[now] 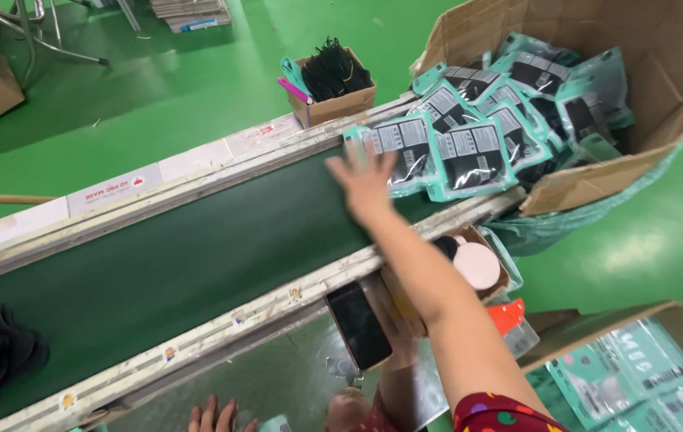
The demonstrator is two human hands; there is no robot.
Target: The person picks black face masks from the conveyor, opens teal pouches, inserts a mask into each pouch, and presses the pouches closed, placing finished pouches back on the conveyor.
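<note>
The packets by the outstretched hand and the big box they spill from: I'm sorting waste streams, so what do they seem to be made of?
The packets look like glossy plastic film, teal-edged over dark contents: light glints off them and they wrinkle softly. The big box looks like plain brown corrugated cardboard, matt, with bent, torn flaps. The right hand reaches the nearest packet.

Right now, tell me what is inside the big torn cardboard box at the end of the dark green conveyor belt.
The big cardboard box holds a heap of teal-edged plastic pouches with dark contents, spilling towards the right hand. The box's bottom is covered.
</note>
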